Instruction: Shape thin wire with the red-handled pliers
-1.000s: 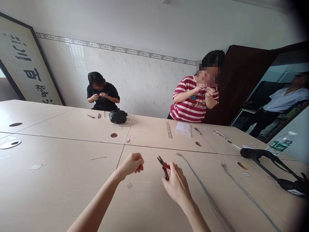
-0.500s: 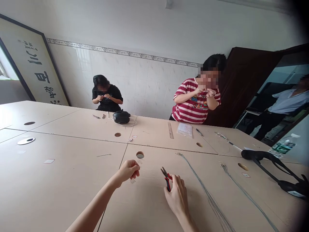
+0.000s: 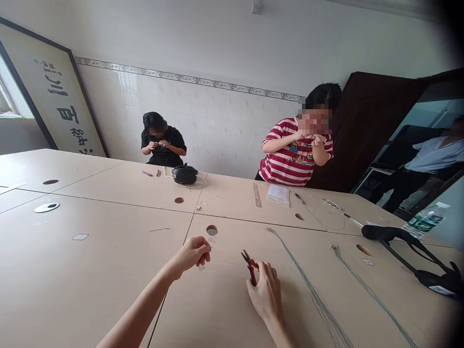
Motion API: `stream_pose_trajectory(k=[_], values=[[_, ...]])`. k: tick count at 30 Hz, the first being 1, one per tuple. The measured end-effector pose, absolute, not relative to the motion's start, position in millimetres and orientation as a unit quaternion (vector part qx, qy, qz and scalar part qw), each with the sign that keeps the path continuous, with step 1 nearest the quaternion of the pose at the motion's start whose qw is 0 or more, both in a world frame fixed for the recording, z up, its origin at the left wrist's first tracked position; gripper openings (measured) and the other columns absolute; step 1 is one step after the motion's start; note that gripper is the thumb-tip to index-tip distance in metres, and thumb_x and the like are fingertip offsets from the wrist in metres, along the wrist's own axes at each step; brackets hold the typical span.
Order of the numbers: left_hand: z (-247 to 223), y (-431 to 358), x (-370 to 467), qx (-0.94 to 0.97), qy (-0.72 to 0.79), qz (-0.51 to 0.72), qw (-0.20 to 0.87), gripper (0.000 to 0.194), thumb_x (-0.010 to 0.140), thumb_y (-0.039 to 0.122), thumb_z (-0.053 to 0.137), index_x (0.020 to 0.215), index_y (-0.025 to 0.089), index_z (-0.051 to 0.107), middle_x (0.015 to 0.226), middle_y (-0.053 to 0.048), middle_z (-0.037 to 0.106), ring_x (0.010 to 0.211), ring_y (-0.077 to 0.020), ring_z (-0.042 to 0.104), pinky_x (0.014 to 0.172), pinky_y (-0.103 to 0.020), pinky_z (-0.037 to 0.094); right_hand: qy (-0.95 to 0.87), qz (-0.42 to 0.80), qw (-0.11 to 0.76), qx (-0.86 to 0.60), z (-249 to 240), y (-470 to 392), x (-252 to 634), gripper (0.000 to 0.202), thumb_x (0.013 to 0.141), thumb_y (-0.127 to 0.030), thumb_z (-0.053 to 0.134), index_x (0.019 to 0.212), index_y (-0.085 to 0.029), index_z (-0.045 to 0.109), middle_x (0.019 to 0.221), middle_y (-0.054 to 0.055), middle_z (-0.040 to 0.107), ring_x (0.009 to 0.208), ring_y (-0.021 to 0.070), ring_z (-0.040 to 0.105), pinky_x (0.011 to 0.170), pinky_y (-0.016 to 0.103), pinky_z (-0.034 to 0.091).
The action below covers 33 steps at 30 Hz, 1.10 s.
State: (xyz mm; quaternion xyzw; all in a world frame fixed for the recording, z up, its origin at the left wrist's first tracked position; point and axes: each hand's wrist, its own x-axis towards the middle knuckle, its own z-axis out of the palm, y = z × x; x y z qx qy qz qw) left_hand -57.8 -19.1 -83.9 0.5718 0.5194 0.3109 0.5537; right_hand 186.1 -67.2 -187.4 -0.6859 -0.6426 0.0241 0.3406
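Both hands had hardly moved since the picture before; only the view had slid a little, so the round hole [image 3: 212, 230] in the table [image 3: 108, 270] showed just past the left hand. The left hand [image 3: 192, 253] hung low over the table with its fingers curled in and its fingertips pinched together. What they pinched was too small to tell. The right hand [image 3: 266, 293] lay to the right of it, fingers wrapped around the red and black pliers [image 3: 250, 265]. The pliers' tips pointed away to the far left and stood a little apart. A bundle of thin wires [image 3: 311, 295] ran along the table just right of the right hand, and another bundle [image 3: 366, 285] lay farther right. A black strap thing [image 3: 409, 251] sat near the right edge, with a water bottle [image 3: 422, 221] behind it. On the far side, a person in a striped shirt [image 3: 293, 157] and a person in a black shirt [image 3: 161, 145] each held their hands up close. A ruler [image 3: 256, 195] and a clear bag [image 3: 277, 194] lay near the striped one.
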Motion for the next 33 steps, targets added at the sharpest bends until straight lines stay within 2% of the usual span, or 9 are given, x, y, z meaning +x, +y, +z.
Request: stream_pose_trajectory(k=[5, 15, 33], values=[[-69, -25, -54, 0.583, 0.509, 0.312, 0.551, 0.014, 0.076, 0.032, 0.055, 0.074, 0.018, 0.053, 0.068, -0.001, 0.064, 0.057, -0.0114, 0.049, 0.056, -0.026, 0.037, -0.643, 0.032, 0.352, -0.679, -171, -72, 181, 0.033, 0.074, -0.014, 0.05, 0.106, -0.021, 0.055, 0.107, 0.007, 0.063, 0.1, 0.0263, 0.056, 0.081, 0.038, 0.043], [-23, -39, -38, 0.621, 0.476, 0.351, 0.515, 0.021, 0.083, 0.036, 0.053, 0.071, 0.018, 0.051, 0.07, 0.0, 0.062, 0.058, -0.0108, 0.047, 0.056, -0.026, 0.034, -0.7, 0.009, 0.413, -0.583, -106, -74, 146, 0.04, 0.071, -0.007, 0.048, 0.108, -0.023, 0.051, 0.105, 0.006, 0.059, 0.1, 0.0245, 0.053, 0.085, 0.04, 0.043], [-24, -43, -39, 0.621, 0.485, 0.34, 0.512, 0.025, 0.083, 0.041, 0.055, 0.073, 0.018, 0.053, 0.068, -0.001, 0.063, 0.057, -0.0115, 0.048, 0.053, -0.024, 0.035, -0.718, -0.003, 0.404, -0.567, -101, -68, 135, 0.036, 0.074, -0.008, 0.048, 0.106, -0.023, 0.052, 0.102, 0.006, 0.059, 0.096, 0.0238, 0.053, 0.079, 0.037, 0.044]])
